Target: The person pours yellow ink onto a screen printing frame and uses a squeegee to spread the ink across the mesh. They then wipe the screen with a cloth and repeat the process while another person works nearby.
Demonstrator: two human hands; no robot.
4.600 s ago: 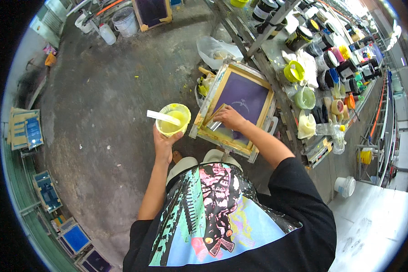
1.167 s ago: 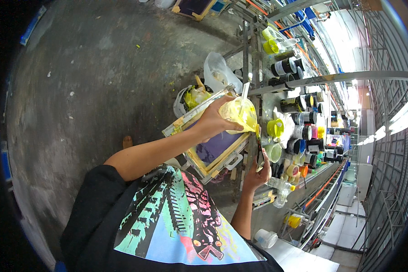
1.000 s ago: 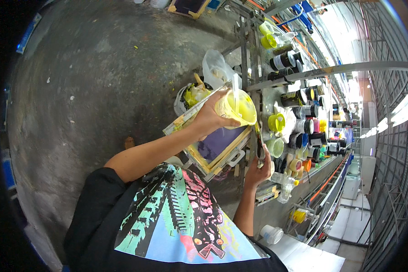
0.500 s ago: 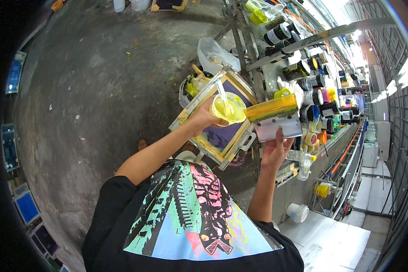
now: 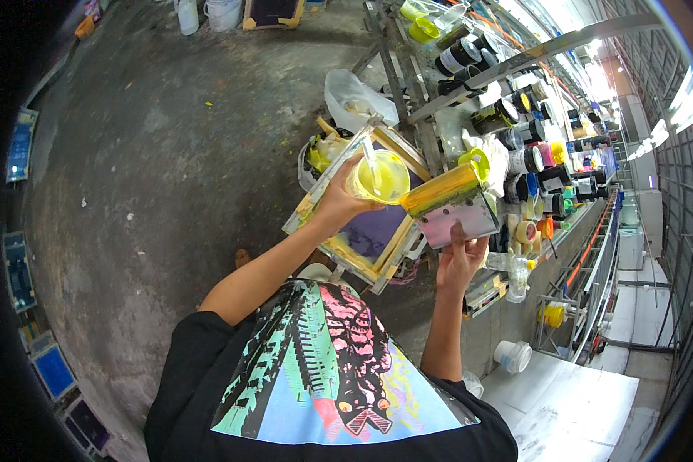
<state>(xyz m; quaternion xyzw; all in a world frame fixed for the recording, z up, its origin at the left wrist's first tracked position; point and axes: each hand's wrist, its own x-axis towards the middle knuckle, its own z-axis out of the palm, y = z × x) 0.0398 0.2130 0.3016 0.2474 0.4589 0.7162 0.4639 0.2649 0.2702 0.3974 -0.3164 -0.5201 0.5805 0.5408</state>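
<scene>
holding squeegee [image 5: 453, 202] in right grip [image 5: 460, 266], beside tub [image 5: 398, 164]

The person wears a black T-shirt [image 5: 177, 400] with short, loose sleeves [image 5: 192, 343]. A large print [image 5: 273, 416] fills its front: a light-blue ground, a mint-green form [image 5: 308, 350] with black comb-like stripes, a black figure [image 5: 358, 339] broken by pink patches, two round orange spots [image 5: 344, 406], a striped bow-like shape [image 5: 368, 422], and yellow and lilac strokes [image 5: 410, 389]. Hands [image 5: 335, 202] and forearms [image 5: 266, 269] are bare.
</scene>
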